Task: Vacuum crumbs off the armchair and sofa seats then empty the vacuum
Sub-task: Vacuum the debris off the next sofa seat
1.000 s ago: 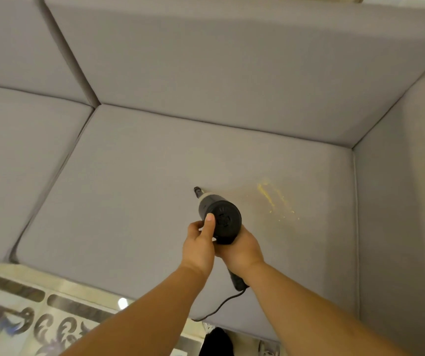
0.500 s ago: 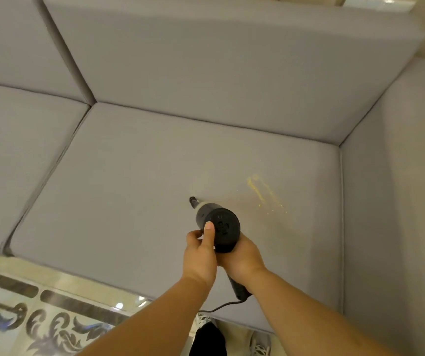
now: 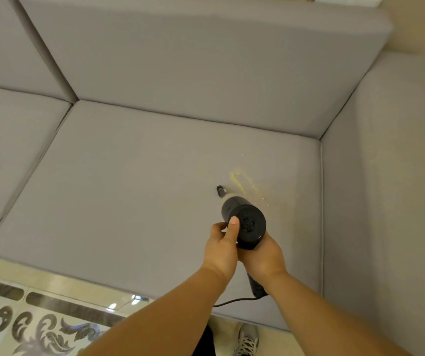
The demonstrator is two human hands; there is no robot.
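A small black handheld vacuum (image 3: 243,222) points down and away at the grey sofa seat cushion (image 3: 129,201). Its thin nozzle tip (image 3: 220,190) sits just left of a streak of yellow crumbs (image 3: 245,185) on the right part of the seat. My right hand (image 3: 263,255) grips the vacuum's handle from below. My left hand (image 3: 221,247) holds the vacuum's body from the left, thumb resting on the round rear cap. A black cord (image 3: 232,301) trails from the handle's end.
The sofa's right armrest (image 3: 386,201) rises close beside the crumbs, and the back cushion (image 3: 206,73) stands behind. A second seat cushion (image 3: 8,140) lies to the left. Glossy patterned floor tiles (image 3: 39,327) and a grey shoe (image 3: 247,340) show below.
The vacuum and both hands have shifted right, bringing the nozzle tip close beside the crumb streak. The view has also swung slightly, showing more of the right armrest.
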